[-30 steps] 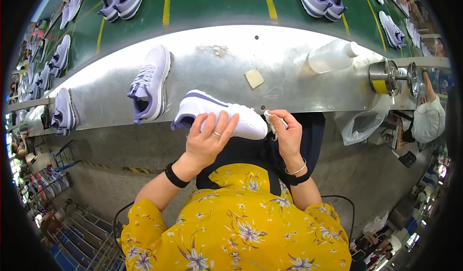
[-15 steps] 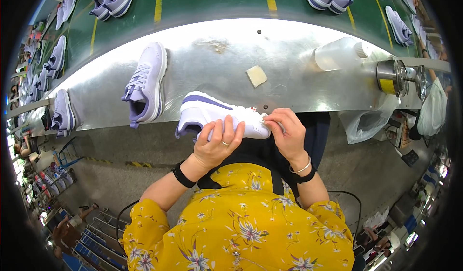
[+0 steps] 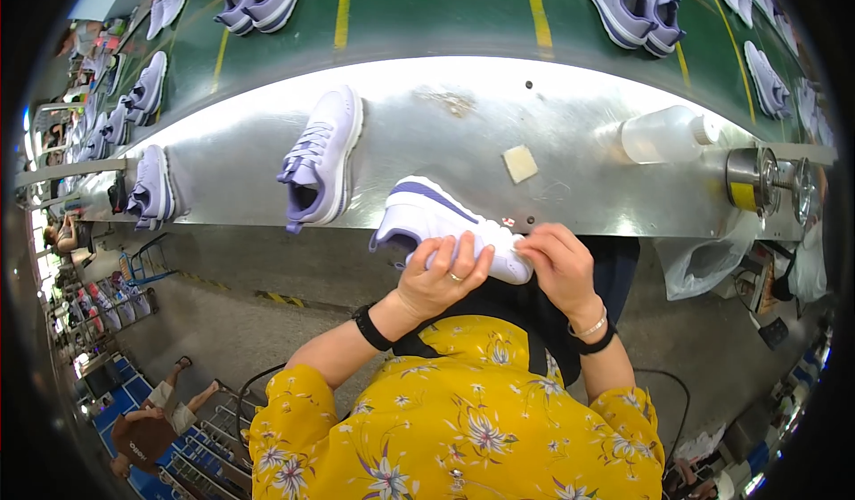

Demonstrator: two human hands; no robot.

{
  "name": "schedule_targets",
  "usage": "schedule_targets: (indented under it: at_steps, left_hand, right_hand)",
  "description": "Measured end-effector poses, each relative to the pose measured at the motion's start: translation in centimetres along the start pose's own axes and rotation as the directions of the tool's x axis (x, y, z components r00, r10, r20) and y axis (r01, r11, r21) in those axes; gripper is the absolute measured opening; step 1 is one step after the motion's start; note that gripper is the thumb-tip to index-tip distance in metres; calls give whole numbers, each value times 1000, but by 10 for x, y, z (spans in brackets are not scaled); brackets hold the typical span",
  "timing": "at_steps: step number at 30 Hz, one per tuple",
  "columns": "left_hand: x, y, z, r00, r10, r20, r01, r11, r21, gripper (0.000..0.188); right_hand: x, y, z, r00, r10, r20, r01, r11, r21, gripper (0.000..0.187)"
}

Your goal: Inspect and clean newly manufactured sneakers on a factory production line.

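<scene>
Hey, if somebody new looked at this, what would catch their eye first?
Probably the bright yellow, flower-printed fabric top across the bottom middle. Just above it, the left hand holds a pale lilac sneaker with a purple stripe, and the right hand is at its toe. At the top, beyond the shiny grey metal table, pairs of lilac sneakers sit on a green surface with yellow lines.

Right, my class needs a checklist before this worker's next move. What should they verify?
1. Left hand gripping the held sneaker: ok.
2. Right hand at that shoe's toe end: ok.
3. What the right hand pinches: cannot tell; fingers cover it.
4. Held sneaker set down: not ok, it is in hand.
5. Pale square pad lying apart from the shoes: ok.
6. Translucent bottle capped: ok.
</scene>
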State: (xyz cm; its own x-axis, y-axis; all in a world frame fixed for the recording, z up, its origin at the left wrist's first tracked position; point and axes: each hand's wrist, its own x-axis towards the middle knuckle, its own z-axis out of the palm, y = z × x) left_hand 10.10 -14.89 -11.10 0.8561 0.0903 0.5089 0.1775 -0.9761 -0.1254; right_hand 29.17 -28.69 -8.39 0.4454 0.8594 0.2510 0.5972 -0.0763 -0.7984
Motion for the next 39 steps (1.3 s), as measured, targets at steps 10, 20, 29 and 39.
schedule_targets:
  at_steps: [10, 20, 29, 39]
  left_hand:
    - [61, -43, -47, 958, -198, 207, 241, 948, -209, 58]
    - [65, -124, -61, 829, -503, 245, 521, 854, -8, 68]
    - [15, -130, -84, 630, -717, 299, 755, 656, -18, 85]
    - [44, -140, -40, 511, -706, 491, 828, 558, -60, 84]
  right_hand:
    - [-24, 13, -28, 966, 236, -109, -235, 972, 19, 10]
    - [26, 26, -12, 932, 232, -278, -199, 970, 141, 7]
    - [41, 74, -6, 829, 344, -442, -275, 937, 213, 6]
    - [43, 85, 4, 778, 356, -518, -312, 934, 174, 6]
